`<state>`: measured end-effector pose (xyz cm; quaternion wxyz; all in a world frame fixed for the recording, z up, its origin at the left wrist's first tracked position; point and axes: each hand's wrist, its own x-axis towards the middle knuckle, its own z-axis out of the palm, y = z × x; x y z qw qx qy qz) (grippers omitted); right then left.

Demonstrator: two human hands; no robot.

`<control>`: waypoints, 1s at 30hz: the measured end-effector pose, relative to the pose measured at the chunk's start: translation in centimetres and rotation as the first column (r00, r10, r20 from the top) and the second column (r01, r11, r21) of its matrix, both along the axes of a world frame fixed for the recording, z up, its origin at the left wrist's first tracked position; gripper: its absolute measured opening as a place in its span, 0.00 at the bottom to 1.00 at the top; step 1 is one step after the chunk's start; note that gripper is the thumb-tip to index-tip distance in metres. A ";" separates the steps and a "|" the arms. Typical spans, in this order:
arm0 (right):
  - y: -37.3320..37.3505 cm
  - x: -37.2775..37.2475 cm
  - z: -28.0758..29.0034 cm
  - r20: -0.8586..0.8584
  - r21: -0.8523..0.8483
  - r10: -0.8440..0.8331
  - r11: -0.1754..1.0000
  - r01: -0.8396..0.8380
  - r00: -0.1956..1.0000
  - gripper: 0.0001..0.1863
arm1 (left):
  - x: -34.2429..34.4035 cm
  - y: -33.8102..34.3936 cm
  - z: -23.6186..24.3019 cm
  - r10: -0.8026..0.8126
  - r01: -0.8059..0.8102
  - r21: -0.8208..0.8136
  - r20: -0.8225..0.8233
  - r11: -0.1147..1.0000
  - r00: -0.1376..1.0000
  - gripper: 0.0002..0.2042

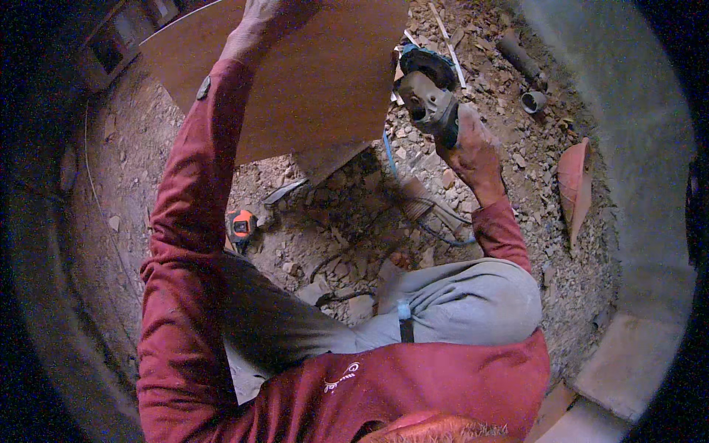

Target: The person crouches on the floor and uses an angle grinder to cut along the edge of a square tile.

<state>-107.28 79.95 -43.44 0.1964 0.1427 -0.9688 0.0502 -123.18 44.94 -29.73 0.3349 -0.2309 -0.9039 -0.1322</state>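
Observation:
My right hand (473,151) is wrapped round the body of an angle grinder (427,100), whose disc end points away from me, close to the right edge of a large brown panel (325,81). The panel has a wood-like face. At the top edge of the view my left hand (267,21) rests on or just over the panel, its fingers mostly cut off by the frame. Below the panel's near edge an orange and black tape measure (241,224) lies on the ground, left of my knees.
Broken rubble (347,244) covers the ground before me. A blue cord (391,156) and dark cable (436,230) run through it. A reddish bowl-like shell (574,186) and a short grey pipe (533,102) lie to the right, beside a concrete border (635,162).

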 end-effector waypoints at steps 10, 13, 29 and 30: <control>0.3 -0.3 -0.1 0.006 -0.012 0.035 0.999 -0.035 0.999 0.37 | -0.2 -0.3 -0.2 -0.002 0.002 -0.017 -0.019 1.000 1.000 0.09; 0.1 -0.4 -0.1 -0.009 -0.028 0.032 0.999 -0.032 0.999 0.36 | -0.3 -0.3 -0.6 -0.054 0.056 0.020 -0.080 0.998 0.995 0.09; 0.9 -0.9 -0.4 -0.013 0.036 0.072 0.997 -0.072 0.997 0.41 | -0.3 -0.1 -0.2 0.020 -0.019 0.007 -0.037 1.000 0.999 0.10; 0.8 -0.9 -0.3 0.005 0.031 0.070 0.997 -0.070 0.998 0.41 | -0.4 -0.1 -0.3 0.015 -0.015 0.012 -0.038 1.000 0.999 0.10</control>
